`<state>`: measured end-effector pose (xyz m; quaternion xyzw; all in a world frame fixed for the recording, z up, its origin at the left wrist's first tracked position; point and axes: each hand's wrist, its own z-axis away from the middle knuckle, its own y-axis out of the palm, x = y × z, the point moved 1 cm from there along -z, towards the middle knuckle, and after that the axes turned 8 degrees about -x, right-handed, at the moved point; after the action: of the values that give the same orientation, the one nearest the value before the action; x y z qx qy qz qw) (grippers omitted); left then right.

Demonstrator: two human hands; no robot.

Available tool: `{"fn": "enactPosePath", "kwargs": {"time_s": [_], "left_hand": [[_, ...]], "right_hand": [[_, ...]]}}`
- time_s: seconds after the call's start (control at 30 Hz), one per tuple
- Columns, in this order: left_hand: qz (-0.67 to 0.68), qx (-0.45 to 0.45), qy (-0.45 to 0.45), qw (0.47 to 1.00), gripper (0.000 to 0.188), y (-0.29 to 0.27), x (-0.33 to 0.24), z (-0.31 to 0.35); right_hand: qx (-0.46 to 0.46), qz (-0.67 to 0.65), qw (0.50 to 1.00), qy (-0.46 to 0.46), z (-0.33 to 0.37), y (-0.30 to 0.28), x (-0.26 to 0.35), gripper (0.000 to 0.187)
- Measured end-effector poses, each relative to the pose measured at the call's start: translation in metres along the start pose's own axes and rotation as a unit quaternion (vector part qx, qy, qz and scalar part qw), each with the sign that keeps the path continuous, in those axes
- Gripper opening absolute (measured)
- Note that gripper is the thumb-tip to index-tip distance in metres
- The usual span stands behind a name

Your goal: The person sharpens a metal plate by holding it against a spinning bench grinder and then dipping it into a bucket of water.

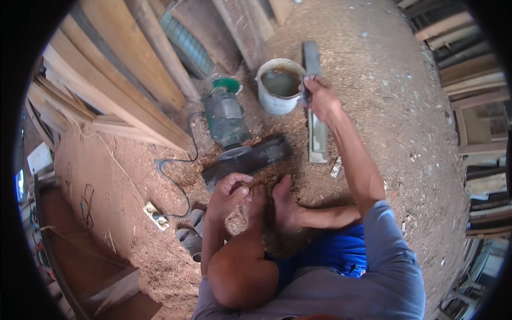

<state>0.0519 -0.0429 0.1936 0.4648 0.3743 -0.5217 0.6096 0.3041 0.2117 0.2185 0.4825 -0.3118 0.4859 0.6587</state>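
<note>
My right hand is stretched out beside the white bucket, which holds murky water. Its fingers are closed round a small dark flat piece, whose kind I cannot make out. Under that hand a long narrow grey strip with a pale, framed near end lies on the ground. My left hand hovers by my bare feet, close to a long dark bar-like part on a green motor. Its fingers are loosely curled, the thumb apart, with nothing visible between them.
Wooden planks lean at the left. A black cord runs to a pale socket block. Sawdust covers the ground. Stacked timber and frames line the right. A brown trough-like container stands at the lower left.
</note>
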Motion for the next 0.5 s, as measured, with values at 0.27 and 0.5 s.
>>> {"fn": "enactPosePath", "kwargs": {"time_s": [0.27, 0.5], "left_hand": [[0.113, -0.048, -0.074, 0.990, 0.041, -0.050, 0.082, 0.037], [0.099, -0.069, -0.121, 0.985, 0.041, -0.076, 0.086, 0.037]], "right_hand": [[0.095, 0.645, 0.729, -0.208, -0.190, 0.025, -0.081, 0.034], [0.184, 0.699, 0.626, -0.293, -0.261, -0.027, -0.141, 0.023]]}}
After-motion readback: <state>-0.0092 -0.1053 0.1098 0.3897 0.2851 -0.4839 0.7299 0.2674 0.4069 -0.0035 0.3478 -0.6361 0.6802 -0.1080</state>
